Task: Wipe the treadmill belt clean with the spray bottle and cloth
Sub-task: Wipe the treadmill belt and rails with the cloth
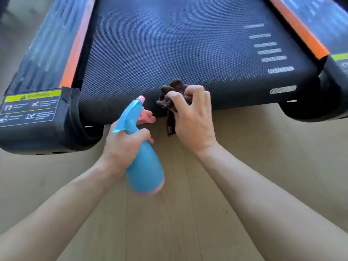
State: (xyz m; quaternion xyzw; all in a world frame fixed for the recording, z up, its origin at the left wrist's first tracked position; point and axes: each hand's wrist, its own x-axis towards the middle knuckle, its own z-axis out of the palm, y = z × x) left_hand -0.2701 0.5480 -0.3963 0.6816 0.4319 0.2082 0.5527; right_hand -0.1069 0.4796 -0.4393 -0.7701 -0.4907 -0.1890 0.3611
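Yellow-green sticker [32, 106] on the black end cap left of the dark woven treadmill belt [178, 53]: heading reads "WARNING", with white pictograms below; the small print is too blurred to read. A second yellow-green strip at the belt's right end cap is unreadable. Orange-edged side rails [75, 53] flank the belt; a row of grey dashes [269, 51] runs along its right side. Blue plastic spray bottle with pink trigger and base [143, 166] sits just before the belt's near edge, nozzle toward the belt; its body is opaque, so its contents cannot be told. Left hand [122, 146] is wrapped round the bottle's neck, a finger on the trigger. Right hand [192, 113] clutches a bunched dark brown cloth [169, 98] at the belt's near edge, one end hanging below it. Pale wood floor [188, 223] lies beneath.
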